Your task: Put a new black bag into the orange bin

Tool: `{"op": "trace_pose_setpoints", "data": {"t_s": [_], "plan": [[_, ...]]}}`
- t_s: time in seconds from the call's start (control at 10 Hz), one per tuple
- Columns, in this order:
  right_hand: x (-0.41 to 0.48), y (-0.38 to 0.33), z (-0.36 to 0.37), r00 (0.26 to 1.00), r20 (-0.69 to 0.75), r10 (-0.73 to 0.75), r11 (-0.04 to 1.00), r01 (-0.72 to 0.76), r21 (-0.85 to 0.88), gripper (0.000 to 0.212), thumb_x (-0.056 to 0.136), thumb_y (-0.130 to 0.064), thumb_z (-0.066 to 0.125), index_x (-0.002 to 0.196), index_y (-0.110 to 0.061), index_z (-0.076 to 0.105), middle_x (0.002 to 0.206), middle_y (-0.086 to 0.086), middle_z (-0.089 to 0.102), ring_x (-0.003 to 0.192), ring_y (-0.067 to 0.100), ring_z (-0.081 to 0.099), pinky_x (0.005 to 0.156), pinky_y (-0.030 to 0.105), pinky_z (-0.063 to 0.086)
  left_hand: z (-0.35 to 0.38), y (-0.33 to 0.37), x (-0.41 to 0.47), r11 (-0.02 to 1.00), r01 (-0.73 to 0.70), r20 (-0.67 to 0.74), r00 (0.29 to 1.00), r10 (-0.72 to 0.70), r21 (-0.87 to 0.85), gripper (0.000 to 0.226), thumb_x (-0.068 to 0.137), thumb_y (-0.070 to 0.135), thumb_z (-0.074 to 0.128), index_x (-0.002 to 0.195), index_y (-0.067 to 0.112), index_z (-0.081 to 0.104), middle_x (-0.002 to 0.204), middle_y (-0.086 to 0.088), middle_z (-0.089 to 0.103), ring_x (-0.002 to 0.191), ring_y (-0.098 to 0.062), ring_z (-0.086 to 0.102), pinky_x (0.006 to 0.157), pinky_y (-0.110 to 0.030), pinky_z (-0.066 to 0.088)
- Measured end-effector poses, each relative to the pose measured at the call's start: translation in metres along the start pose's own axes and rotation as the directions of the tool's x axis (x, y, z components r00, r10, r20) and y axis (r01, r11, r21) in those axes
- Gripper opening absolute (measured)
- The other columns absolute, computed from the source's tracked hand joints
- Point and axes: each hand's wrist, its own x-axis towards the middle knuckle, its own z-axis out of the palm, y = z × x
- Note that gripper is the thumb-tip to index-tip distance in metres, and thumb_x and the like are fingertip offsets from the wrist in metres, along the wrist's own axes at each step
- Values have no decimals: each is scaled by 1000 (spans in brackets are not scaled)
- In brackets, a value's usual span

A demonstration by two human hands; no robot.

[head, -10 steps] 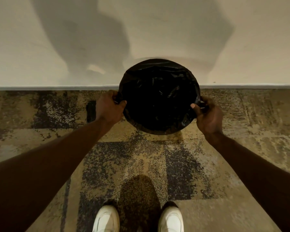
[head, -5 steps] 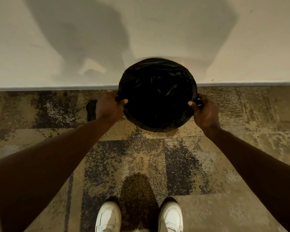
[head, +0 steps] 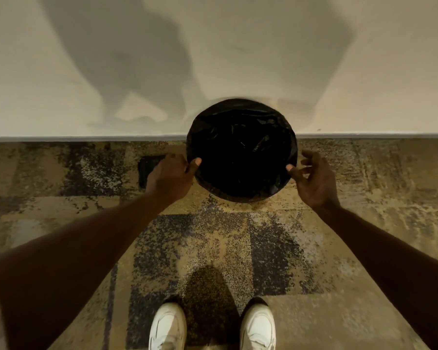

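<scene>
Bag (head: 240,152) lined the bin on the carpet (head: 213,243). Left hand (head: 171,176) pinched its rim; right hand (head: 314,176) hovered beside it, fingers spread, holding nothing.

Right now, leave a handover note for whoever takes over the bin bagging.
Left hand: on the bin's left rim, thumb over the bag edge; grip unclear.
Right hand: open, fingers spread, thumb at the right rim.
Bin: on the carpet against the wall, hidden under the bag.
Done: bag inside, folded over the rim all round.
Left: check the fit, let go.
</scene>
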Motion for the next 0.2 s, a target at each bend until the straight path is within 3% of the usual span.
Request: {"op": "trace_pose_setpoints", "data": {"t_s": [0.1, 0.2], "plan": [[-9, -18, -14, 996, 12, -94, 991, 95, -93, 56, 94, -34, 74, 141, -11, 51, 132, 19, 58, 95, 25, 70, 71, 30, 52, -20, 5, -6, 994, 16, 57, 998, -23, 109, 63, 96, 70, 42, 56, 21, 41, 61, -4, 51, 69, -39, 68, 62, -39, 53], [-17, -36, -30, 992, 13, -127, 981, 128, -147, 56, 93, -27, 76, 140, -8, 51, 131, 19, 56, 93, 24, 69, 65, 24, 48, -40, 15, -13, 984, -14, 134, 991, -10, 180, 54, 95, 57, 59, 60, 22, 40, 70, -9, 57, 77, -42, 72, 73, -46, 63]]}}
